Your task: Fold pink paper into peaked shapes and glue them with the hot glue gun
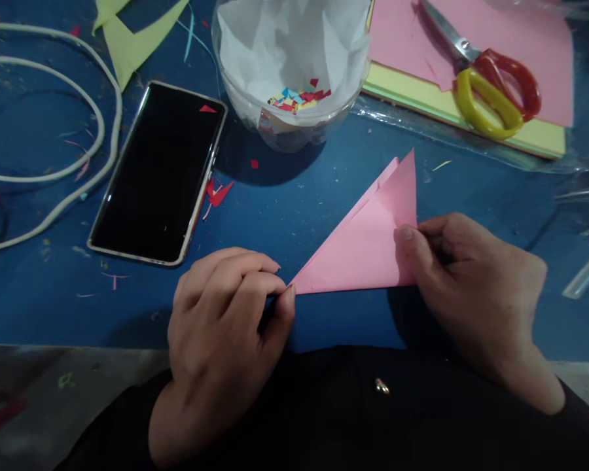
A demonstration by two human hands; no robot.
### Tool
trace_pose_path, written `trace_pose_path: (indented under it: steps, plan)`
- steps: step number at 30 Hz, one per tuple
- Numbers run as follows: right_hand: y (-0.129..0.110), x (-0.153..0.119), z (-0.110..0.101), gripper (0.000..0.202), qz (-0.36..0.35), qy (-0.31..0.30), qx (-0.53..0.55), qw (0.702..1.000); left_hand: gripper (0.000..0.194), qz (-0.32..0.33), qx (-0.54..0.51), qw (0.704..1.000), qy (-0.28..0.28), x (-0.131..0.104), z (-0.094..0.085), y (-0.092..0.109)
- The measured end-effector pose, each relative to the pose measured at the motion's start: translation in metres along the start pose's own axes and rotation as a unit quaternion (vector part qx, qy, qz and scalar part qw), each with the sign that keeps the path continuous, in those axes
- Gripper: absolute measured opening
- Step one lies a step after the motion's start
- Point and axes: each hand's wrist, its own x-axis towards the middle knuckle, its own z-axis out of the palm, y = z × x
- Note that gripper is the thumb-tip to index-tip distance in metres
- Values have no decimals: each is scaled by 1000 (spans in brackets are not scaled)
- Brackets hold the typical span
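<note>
A sheet of pink paper (pixel 363 245), folded into a triangle with layered upper edges, is held between both hands just above the blue table. My left hand (pixel 226 327) pinches its sharp left corner between thumb and index finger. At the right side, my right hand (pixel 476 294) grips the paper's edge, thumb on top and the other fingers curled behind. The lower edge of the triangle runs nearly straight from one hand to the other. Its upper right tip points away from me and stands free.
Scissors (pixel 488 85) with red and yellow handles lie on stacked coloured paper (pixel 530 39). Beside them stands a clear plastic bowl (pixel 294 127) lined with white, holding paper bits. A phone (pixel 160 173), a white cable (pixel 115 98) and yellow-green paper scraps (pixel 127 49) are on the left.
</note>
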Motion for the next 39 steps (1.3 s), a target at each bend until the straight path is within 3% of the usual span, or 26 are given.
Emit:
trace_pose_path:
  steps: [6,15,20,24,39]
  plan:
    - [1,0,2,28,10,-6,26,1000,29,46,48,998,6,2,1,-2]
    - [-1,4,2,31,32,-60,50,996,47,226,105,963,-101,20,-5,8]
    - [0,5,5,31,41,-67,65,995,53,242,115,955,-128,22,-3,8]
    - [-1,7,4,30,52,-80,72,993,54,269,128,948,-117,26,-2,8]
    - [-5,12,4,25,35,-79,59,994,56,256,130,951,-115,26,0,6]
